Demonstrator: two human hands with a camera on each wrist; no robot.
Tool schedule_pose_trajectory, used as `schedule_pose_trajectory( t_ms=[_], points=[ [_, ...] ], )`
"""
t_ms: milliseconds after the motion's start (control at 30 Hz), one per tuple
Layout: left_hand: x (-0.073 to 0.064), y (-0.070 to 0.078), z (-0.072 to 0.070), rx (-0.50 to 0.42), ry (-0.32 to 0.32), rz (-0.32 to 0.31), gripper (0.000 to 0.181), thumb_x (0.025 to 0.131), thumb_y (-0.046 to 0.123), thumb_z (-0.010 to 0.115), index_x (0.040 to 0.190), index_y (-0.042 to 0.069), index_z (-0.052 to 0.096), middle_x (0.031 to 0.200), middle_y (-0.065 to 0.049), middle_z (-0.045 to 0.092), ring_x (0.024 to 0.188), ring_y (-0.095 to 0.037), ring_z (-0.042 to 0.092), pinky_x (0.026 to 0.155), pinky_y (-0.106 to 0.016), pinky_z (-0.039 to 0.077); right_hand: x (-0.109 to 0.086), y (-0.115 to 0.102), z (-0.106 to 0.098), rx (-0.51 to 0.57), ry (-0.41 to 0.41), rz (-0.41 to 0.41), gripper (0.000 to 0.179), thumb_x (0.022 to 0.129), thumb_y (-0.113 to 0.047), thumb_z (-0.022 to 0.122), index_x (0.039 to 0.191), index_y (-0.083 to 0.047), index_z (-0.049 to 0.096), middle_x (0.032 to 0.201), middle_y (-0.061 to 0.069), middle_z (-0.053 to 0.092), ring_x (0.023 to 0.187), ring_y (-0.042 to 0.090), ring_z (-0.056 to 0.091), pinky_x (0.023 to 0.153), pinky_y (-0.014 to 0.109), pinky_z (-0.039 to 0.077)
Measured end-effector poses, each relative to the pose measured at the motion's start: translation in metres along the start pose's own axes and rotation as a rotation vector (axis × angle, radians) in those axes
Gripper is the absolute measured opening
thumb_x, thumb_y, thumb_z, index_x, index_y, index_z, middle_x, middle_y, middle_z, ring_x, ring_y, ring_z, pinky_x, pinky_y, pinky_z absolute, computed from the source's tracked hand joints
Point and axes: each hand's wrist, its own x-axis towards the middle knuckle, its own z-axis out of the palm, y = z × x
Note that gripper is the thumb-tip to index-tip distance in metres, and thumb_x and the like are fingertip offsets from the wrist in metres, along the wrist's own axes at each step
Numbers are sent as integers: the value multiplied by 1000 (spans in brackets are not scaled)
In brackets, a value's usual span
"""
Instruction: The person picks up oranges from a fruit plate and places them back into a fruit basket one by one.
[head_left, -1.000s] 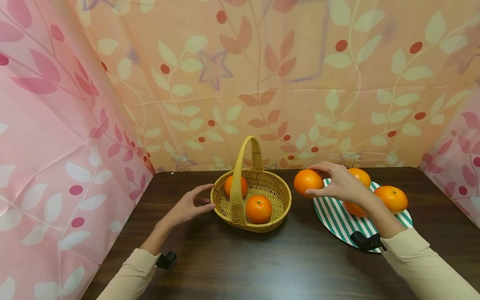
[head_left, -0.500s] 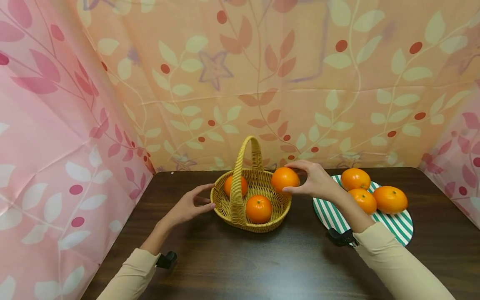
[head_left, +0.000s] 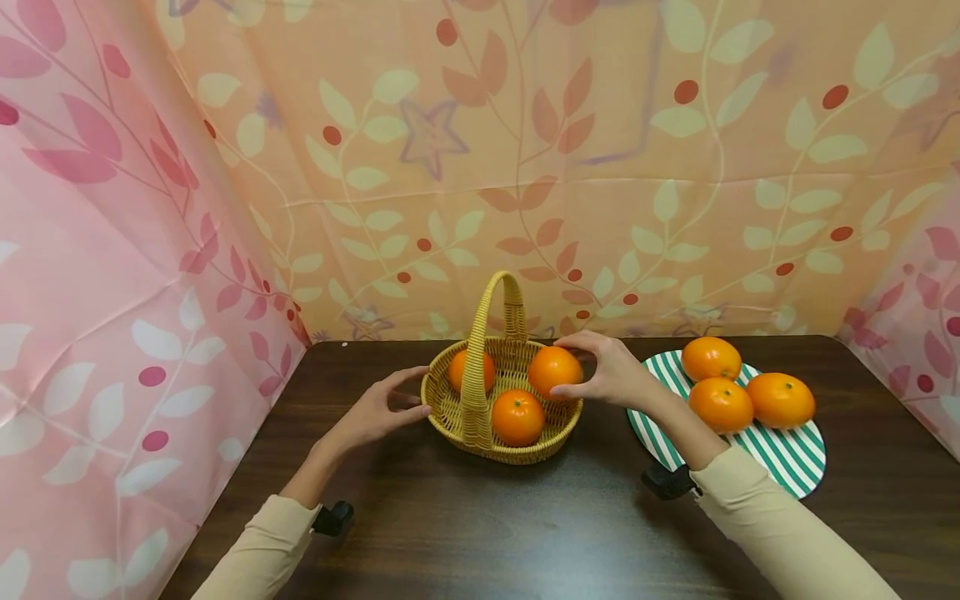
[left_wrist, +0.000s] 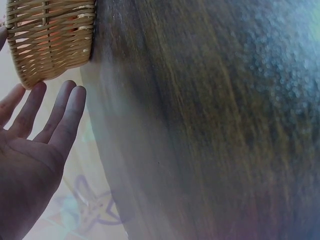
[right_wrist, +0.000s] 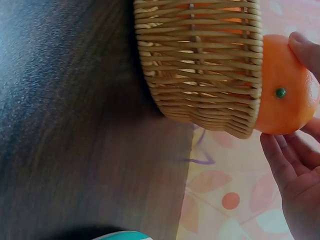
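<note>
A yellow wicker basket (head_left: 558, 419) with a tall arched handle stands at the middle of the table. Inside it are two oranges, one at the back left (head_left: 482, 372) and one at the front (head_left: 518, 418). My right hand (head_left: 617, 372) grips a third orange (head_left: 554, 372) between thumb and fingers at the basket's right rim. In the right wrist view that orange (right_wrist: 285, 90) shows its green stem mark and sits partly behind the rim. My left hand (head_left: 381, 410) touches the basket's left rim with fingertips, its fingers extended in the left wrist view.
To the right lies a round plate or mat (head_left: 806, 467) with green and white stripes, bearing three more oranges (head_left: 781, 400). The dark wooden table (head_left: 480, 533) backs onto a floral curtain (head_left: 480, 167). Black bands sit on both wrists.
My right hand has carried the orange leftward from above the striped plate to the basket, then lowered it at the right rim. The left hand stays on the left rim.
</note>
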Motion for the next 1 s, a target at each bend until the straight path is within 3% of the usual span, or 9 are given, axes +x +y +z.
schedule_pose_trajectory(
  t_ms=[267,500,667,867,1000],
  points=[
    [2,1,1,-26,-12,-11,66,94,15,76,152,6,45,152,-17,44,110,-41,64,77,-33,59,-2,3,3,13,-12,16,64,75,-24,94,127,1,66,116,9,65,102,26,66,89,45,55],
    [2,2,1,-19,-5,-12,66,94,15,76,151,5,46,151,-17,45,110,-41,64,79,-34,58,-9,2,-6,55,53,-21,50,76,-14,92,119,0,70,113,19,67,101,35,68,88,51,54],
    [1,1,1,-10,-2,-8,66,94,15,76,152,5,45,152,-18,44,110,-41,65,78,-34,58,-20,2,-16,-13,79,-34,36,78,-11,91,110,-7,74,104,12,71,94,31,69,83,45,57],
    [0,0,1,-16,1,-13,66,94,14,76,152,5,45,152,-18,44,110,-40,65,78,-33,58,-37,3,-30,-12,58,14,33,82,-17,88,111,-10,74,105,3,71,94,23,70,83,45,57],
    [0,-1,0,-17,-1,-4,66,94,14,76,152,5,45,152,-17,44,110,-40,65,78,-33,58,-45,4,-39,-20,61,19,33,82,-15,88,112,-10,73,104,-1,71,92,16,70,82,33,57]
  ],
)
